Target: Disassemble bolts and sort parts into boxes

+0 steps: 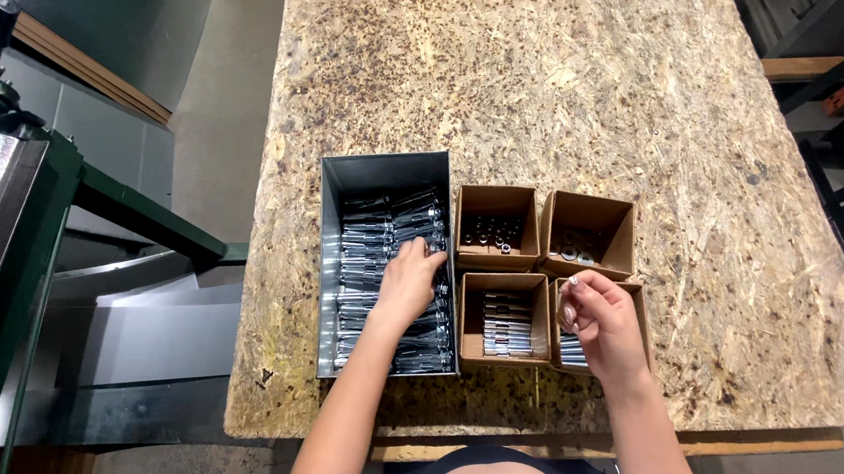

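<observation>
hands work over a rough chipboard tabletop [571,85]. the left hand [408,286] lies inside a long grey metal tray [384,170] that stands at the left side of the group, fingers bent down and closed on the shiny metal anchor bolts [373,246] packed there in rows. the right hand [601,321] hovers above the near right cardboard box [635,295], with thumb and fingertips pinched together on a small silver piece; what the piece is, i cannot tell.

4 small open brown cardboard boxes stand in a square just right of the tray, touching each other. the far left box [494,201] holds dark round nuts, the far right box [596,215] a few washers, the near left box [501,286] short silver sleeves in a row. the near right box is mostly hidden under the right hand. no labels show on the boxes. a green machine frame [87,188] stands left of the tabletop.
</observation>
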